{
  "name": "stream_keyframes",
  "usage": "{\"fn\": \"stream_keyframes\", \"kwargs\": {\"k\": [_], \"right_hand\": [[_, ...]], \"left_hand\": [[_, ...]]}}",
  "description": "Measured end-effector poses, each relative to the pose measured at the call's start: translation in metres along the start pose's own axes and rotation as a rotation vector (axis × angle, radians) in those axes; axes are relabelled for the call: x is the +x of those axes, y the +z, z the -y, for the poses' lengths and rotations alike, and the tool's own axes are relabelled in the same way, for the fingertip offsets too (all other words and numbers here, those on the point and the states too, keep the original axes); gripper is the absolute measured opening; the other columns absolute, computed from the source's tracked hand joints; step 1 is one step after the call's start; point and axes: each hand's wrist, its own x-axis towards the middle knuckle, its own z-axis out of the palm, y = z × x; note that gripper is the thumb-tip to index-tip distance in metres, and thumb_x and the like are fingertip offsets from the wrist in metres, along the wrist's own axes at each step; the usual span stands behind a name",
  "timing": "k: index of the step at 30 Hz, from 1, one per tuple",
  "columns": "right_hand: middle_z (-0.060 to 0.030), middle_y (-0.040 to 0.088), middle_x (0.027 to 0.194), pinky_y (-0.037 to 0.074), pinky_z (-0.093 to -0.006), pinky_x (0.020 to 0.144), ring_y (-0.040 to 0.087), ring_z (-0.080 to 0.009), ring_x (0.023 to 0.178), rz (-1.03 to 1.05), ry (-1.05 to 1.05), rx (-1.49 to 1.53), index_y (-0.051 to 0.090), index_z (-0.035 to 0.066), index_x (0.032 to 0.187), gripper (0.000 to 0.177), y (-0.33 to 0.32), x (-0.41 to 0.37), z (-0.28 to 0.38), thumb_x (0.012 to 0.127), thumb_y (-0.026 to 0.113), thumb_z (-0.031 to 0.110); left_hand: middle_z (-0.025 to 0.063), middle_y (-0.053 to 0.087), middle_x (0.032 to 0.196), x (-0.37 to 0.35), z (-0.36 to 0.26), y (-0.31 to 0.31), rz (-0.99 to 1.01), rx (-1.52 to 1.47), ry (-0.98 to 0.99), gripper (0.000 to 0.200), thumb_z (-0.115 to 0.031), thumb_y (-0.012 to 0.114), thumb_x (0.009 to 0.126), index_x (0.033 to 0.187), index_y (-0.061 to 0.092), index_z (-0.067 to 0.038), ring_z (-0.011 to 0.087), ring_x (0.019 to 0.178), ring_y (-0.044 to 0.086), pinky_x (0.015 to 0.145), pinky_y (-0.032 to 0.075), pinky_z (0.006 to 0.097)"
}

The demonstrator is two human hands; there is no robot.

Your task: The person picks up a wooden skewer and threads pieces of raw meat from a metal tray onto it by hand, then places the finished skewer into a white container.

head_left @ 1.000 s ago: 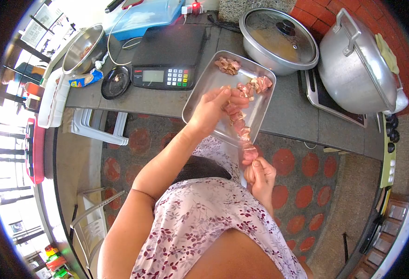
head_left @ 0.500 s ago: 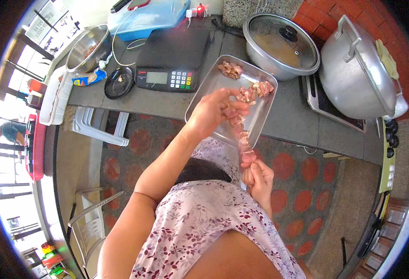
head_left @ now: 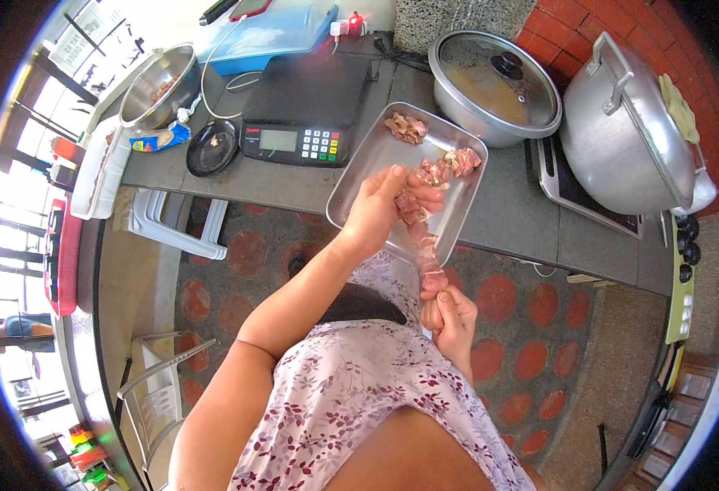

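Observation:
A string of raw meat pieces (head_left: 421, 237) runs from the metal tray (head_left: 351, 176) down toward my body, apparently on a skewer whose stick is hidden. My right hand (head_left: 449, 320) pinches its lower end, just below the last piece. Over the tray, my left hand (head_left: 380, 209) curls around the middle of the string, thumb raised and fingers beneath the meat. Further pieces (head_left: 449, 166) lie at the tray's right side, near the string's upper end. Another small pile of meat (head_left: 406, 128) sits in the tray's upper left corner.
Left of the tray are a black digital scale (head_left: 306, 106), a black dish (head_left: 213, 146) and a steel bowl (head_left: 160, 86). Behind it to the right stands a glass-lidded pot (head_left: 497, 86), then a large aluminium pot (head_left: 621, 135). A white chair (head_left: 153, 397) stands lower left.
My left hand has shifted slightly, its thumb now lifted and more apart from the fingers. My right hand still holds the lower end, slightly lower and further left.

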Motion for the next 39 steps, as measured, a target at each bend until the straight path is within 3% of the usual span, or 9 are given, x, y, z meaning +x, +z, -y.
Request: {"fn": "stream_keyframes", "kwargs": {"k": [10,15,19,21,31,33,36,39], "right_hand": [[0.0031,0.035,0.05,0.025,-0.0244,0.044,0.027,-0.0058,0.043,0.004,0.029,0.045,0.057,-0.007,0.092,0.027,0.004,-0.001,-0.001,0.098,0.041,0.014],[0.0024,0.035,0.049,0.026,-0.0249,0.043,0.028,-0.0064,0.041,0.022,0.035,0.079,0.057,-0.007,0.091,0.028,0.007,0.002,0.003,0.098,0.04,0.015],[0.002,0.036,0.049,0.026,-0.0253,0.043,0.028,-0.007,0.041,0.03,0.041,0.078,0.056,-0.006,0.09,0.028,0.005,0.004,0.005,0.098,0.04,0.015],[0.0018,0.037,0.049,0.026,-0.0253,0.043,0.028,-0.0072,0.041,0.031,0.064,0.111,0.056,-0.006,0.089,0.029,0.004,0.003,0.004,0.098,0.04,0.016],[0.0027,0.036,0.049,0.027,-0.025,0.043,0.028,-0.0068,0.041,0.041,0.035,0.113,0.057,-0.006,0.091,0.031,0.0,0.002,-0.003,0.099,0.041,0.019],[0.003,0.035,0.049,0.028,-0.025,0.043,0.029,-0.0066,0.041,0.014,0.053,0.083,0.057,-0.007,0.092,0.031,0.002,0.001,-0.002,0.099,0.041,0.019],[0.0033,0.035,0.049,0.028,-0.0248,0.044,0.029,-0.0064,0.041,0.035,0.032,0.07,0.057,-0.007,0.092,0.03,0.0,0.001,-0.005,0.098,0.041,0.018],[0.0037,0.035,0.049,0.027,-0.0243,0.044,0.029,-0.0061,0.041,0.03,0.032,0.097,0.057,-0.006,0.094,0.028,0.004,0.001,-0.002,0.098,0.041,0.016]], "left_hand": [[0.0224,0.066,0.093,-0.003,0.0,0.002,-0.015,-0.071,-0.003,0.029,-0.03,0.039,0.1,0.095,0.051,-0.004,0.0302,0.085,0.067,0.074,0.055,0.0376],[0.0219,0.061,0.109,0.0,-0.014,0.001,0.031,-0.195,-0.142,0.033,-0.03,0.035,0.099,0.106,0.051,-0.003,0.0324,0.089,0.065,0.078,0.053,0.0436],[0.0213,0.059,0.114,0.001,-0.021,0.003,0.103,-0.289,-0.14,0.036,-0.03,0.034,0.097,0.113,0.05,-0.003,0.0338,0.091,0.064,0.079,0.052,0.047],[0.0159,0.064,0.104,0.0,-0.023,0.004,0.029,-0.157,-0.121,0.032,-0.028,0.034,0.098,0.111,0.051,-0.005,0.0276,0.088,0.065,0.069,0.047,0.0324],[0.0163,0.064,0.092,0.002,-0.002,0.006,-0.042,-0.211,-0.04,0.023,-0.024,0.035,0.099,0.094,0.048,-0.006,0.0276,0.081,0.067,0.066,0.05,0.0341],[0.0217,0.064,0.094,0.002,-0.001,0.003,-0.006,-0.188,-0.035,0.021,-0.024,0.038,0.098,0.093,0.049,-0.007,0.0322,0.082,0.067,0.074,0.055,0.0414],[0.0178,0.065,0.088,0.0,-0.004,0.012,-0.049,-0.156,-0.024,0.028,-0.026,0.034,0.099,0.092,0.048,-0.003,0.0288,0.078,0.067,0.073,0.054,0.0354],[0.0181,0.065,0.088,-0.003,-0.005,0.014,-0.051,-0.133,-0.014,0.028,-0.025,0.034,0.099,0.092,0.048,-0.002,0.0289,0.079,0.067,0.072,0.054,0.035]]}}
